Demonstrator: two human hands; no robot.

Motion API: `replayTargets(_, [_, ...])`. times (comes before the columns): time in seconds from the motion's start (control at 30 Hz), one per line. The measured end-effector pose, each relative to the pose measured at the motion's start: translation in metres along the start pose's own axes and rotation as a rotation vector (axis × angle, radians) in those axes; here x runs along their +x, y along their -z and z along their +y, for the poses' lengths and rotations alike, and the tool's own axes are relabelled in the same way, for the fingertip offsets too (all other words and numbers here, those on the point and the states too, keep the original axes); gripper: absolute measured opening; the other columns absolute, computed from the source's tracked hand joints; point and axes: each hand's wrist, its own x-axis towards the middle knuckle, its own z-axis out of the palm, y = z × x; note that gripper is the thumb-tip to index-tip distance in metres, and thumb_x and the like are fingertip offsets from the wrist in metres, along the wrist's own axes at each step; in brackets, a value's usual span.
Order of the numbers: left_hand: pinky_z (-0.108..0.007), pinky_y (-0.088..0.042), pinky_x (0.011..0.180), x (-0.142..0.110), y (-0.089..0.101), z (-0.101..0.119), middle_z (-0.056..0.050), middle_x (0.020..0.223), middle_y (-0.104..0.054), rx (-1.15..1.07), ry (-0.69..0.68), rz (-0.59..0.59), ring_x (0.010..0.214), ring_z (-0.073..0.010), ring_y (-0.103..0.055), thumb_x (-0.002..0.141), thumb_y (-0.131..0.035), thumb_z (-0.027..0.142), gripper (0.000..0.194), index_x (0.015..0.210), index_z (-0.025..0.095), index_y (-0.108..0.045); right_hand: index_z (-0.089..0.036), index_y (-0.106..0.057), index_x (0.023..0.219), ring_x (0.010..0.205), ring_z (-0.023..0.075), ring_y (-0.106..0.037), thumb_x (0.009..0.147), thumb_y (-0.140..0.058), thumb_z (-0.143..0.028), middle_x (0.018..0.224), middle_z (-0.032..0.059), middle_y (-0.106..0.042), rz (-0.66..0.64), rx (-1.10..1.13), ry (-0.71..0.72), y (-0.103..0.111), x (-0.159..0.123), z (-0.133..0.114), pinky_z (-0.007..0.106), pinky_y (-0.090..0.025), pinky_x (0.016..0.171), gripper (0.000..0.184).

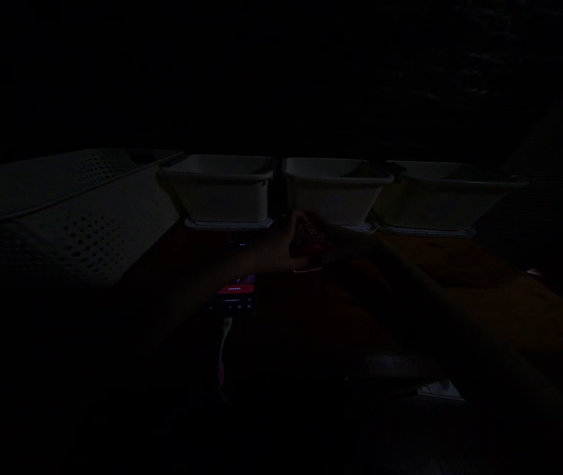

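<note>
The scene is very dark. My left hand [274, 249] and my right hand [355, 247] meet at the middle of the table, just in front of the white bins. Between them sits a small dark, reddish object [308, 239] that both hands appear to hold; its shape is too dim to name. A phone [235, 293] with a lit screen showing a red bar lies flat on the table just under my left wrist. A white cable [223, 343] runs from the phone's near end toward me.
Three white rectangular bins stand in a row at the back: left bin [222, 188], middle bin [335, 185], right bin [440, 194]. A large perforated white crate [64, 211] lies at the left. A flat pale object [434, 389] sits near the front right.
</note>
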Motion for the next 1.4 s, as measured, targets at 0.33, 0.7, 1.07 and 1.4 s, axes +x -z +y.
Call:
replayTargets(0.33, [-0.049,-0.047,0.100,0.000,0.000,0.000,-0.019,0.134,-0.052,0.012,-0.002,0.001,0.123,-0.0302,-0.055,0.073,-0.074,0.038,0.075,0.131,0.018,-0.030,-0.021,-0.010,0.155,0.146,0.0298,-0.033,0.066,-0.081,-0.041,0.158,0.0171,-0.028,0.006,0.024,0.005,-0.002,0.000,-0.003,0.047,-0.032,0.118,0.116])
replayTargets(0.7, [-0.049,-0.047,0.101,0.000,0.000,0.001,-0.022,0.136,-0.050,0.007,0.015,-0.001,0.125,-0.0316,-0.053,0.072,-0.074,0.038,0.078,0.133,0.016,-0.030,-0.020,-0.007,0.155,0.147,0.0305,-0.030,0.067,-0.081,-0.041,0.158,0.0185,-0.027,-0.013,-0.043,0.031,0.001,0.000,-0.003,0.049,-0.030,0.119,0.116])
replayTargets(1.07, [-0.049,-0.048,0.099,-0.001,0.001,0.004,-0.020,0.135,-0.051,0.012,0.041,-0.021,0.122,-0.0312,-0.056,0.073,-0.074,0.039,0.078,0.133,0.017,-0.029,-0.019,-0.010,0.154,0.145,0.0301,-0.034,0.066,-0.081,-0.043,0.157,0.0188,-0.030,0.006,-0.029,0.013,-0.001,0.000,-0.003,0.047,-0.033,0.118,0.116])
replayTargets(1.4, [-0.047,-0.048,0.099,-0.001,0.000,0.001,-0.018,0.133,-0.052,0.027,0.021,-0.007,0.121,-0.0301,-0.056,0.073,-0.073,0.038,0.075,0.131,0.018,-0.029,-0.019,-0.008,0.155,0.146,0.0311,-0.031,0.067,-0.082,-0.043,0.158,0.0191,-0.027,-0.009,-0.044,0.019,0.002,0.001,0.006,0.049,-0.030,0.119,0.117])
